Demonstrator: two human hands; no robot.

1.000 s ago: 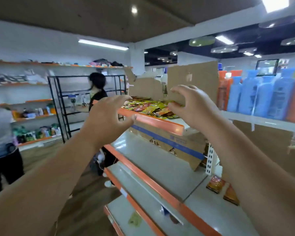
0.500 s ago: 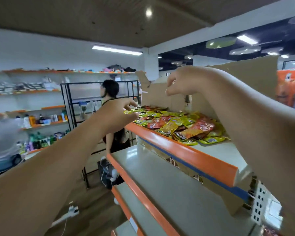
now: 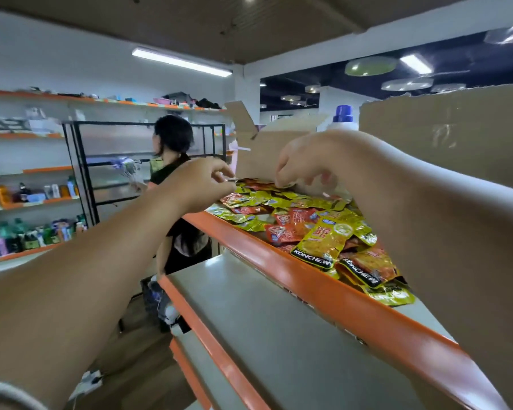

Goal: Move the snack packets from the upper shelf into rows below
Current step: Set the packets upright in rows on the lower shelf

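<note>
Snack packets (image 3: pixel 326 238) heaped behind the orange lip of the upper shelf (image 3: pixel 308 281) look light, slippery, best pinched by an edge; my left hand (image 3: pixel 199 184) and right hand (image 3: pixel 305 161) curl fingers over them, grip unclear.

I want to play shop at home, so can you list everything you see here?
snack packets: many, yellow and red, heaped on upper shelf
upper shelf: one, grey with orange edge, right
lower shelf: one, grey with orange edge, below it
cardboard boxes: two, brown, behind packets
bottle: one, white with blue cap, between boxes
black rack: one, by far wall
person: one, dark top, beside rack
wall shelves: several, orange-edged, holding bottles
left grip: pinches a packet edge, pile's far end
right grip: fingertips down on pile
</note>
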